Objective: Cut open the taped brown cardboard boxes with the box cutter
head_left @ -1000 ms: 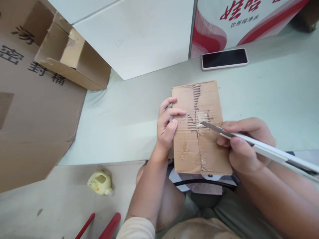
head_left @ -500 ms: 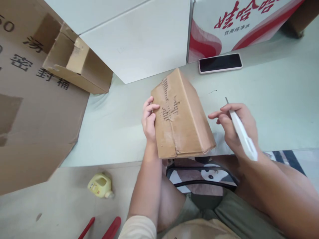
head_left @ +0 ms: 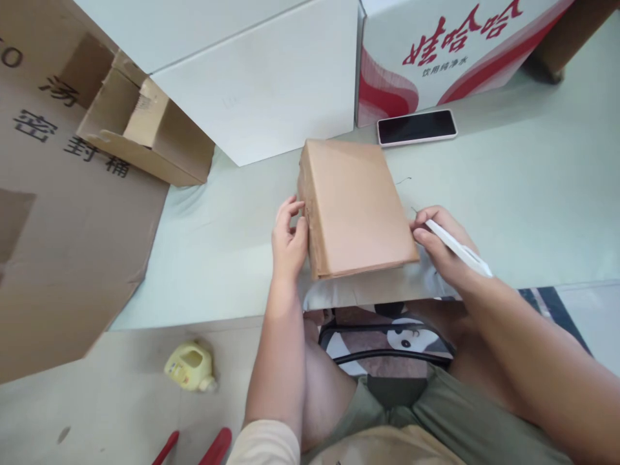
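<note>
A plain brown cardboard box (head_left: 361,206) lies on the table in front of me, its broad smooth face upward and its taped side turned to the left. My left hand (head_left: 289,240) steadies that left side, with curled fingers and thumb against the cardboard; the fingertips are partly hidden. At the box's right edge, my right hand (head_left: 443,245) is closed around a white utility knife (head_left: 460,248). The knife's thin tip points up and left, just past the fingers. Some right fingers touch or nearly touch the box; which, I cannot tell.
A phone (head_left: 416,128) lies behind the box, before a red-and-white carton (head_left: 436,64) and a white box (head_left: 271,90). At left stand a large carton (head_left: 87,219) and a small opened box (head_left: 179,142). A yellow jug (head_left: 191,367) is on the floor.
The cardboard box has been turned over: its torn, taped face now faces left and a smooth face is up. My right hand, still with the knife, has come in to its right edge.
</note>
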The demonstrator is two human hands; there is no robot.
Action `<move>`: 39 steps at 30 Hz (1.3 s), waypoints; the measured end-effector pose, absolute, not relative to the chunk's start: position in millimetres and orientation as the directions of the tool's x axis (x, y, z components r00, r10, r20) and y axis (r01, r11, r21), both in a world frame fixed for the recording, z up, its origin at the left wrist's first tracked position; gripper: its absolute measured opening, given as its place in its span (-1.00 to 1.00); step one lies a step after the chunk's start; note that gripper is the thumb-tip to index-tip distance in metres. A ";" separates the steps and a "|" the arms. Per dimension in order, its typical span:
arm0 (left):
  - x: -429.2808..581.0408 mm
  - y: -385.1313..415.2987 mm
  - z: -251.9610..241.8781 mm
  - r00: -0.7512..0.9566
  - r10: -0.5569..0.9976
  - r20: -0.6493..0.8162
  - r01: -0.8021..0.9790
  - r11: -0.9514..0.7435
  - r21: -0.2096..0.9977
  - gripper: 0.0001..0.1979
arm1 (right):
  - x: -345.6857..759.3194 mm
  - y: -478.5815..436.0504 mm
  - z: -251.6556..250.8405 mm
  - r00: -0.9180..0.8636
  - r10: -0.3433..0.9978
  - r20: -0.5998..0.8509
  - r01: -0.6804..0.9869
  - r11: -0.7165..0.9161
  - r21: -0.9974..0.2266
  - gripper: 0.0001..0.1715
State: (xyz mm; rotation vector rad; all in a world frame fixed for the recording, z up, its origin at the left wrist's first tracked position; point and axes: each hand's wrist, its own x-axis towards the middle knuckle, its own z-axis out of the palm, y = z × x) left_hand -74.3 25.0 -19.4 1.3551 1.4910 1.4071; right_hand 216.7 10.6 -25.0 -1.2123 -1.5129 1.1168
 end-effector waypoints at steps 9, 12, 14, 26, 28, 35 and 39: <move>-49.4 27.5 -11.5 -0.202 0.953 -0.225 -0.284 0.163 0.945 -0.42 | 201.8 11.8 -26.6 -0.267 0.964 0.020 -0.090 -0.004 -0.996 -0.32; -47.4 26.9 -2.1 -0.138 0.944 -0.298 -0.357 0.233 0.905 -0.33 | 202.6 9.1 -32.0 -0.274 0.961 0.027 -0.115 -0.005 -0.993 -0.33; -47.9 25.7 3.4 -0.118 0.936 -0.332 -0.381 0.266 0.885 -0.29 | 201.5 7.3 -34.1 -0.273 0.961 0.043 -0.133 0.007 -0.991 -0.34; -51.0 29.4 -1.7 -0.174 0.903 -0.393 -0.379 0.307 0.873 -0.30 | 203.8 11.3 -33.8 0.052 0.978 0.201 0.077 0.197 -0.977 -0.34; -51.1 32.8 -5.7 -0.242 0.886 -0.395 -0.353 0.299 0.887 -0.29 | 205.0 10.3 -32.7 0.036 0.980 0.198 0.059 0.196 -0.979 -0.33; -38.8 47.0 -6.8 -0.270 0.865 -0.423 -0.257 0.358 0.898 -0.25 | 203.2 22.8 -29.3 -0.083 0.979 0.188 -0.046 0.185 -0.982 -0.22; -30.0 49.4 -2.5 -0.242 0.862 -0.445 -0.265 0.383 0.885 -0.30 | 206.7 33.0 -28.5 -0.061 0.981 0.184 -0.011 0.184 -0.983 -0.17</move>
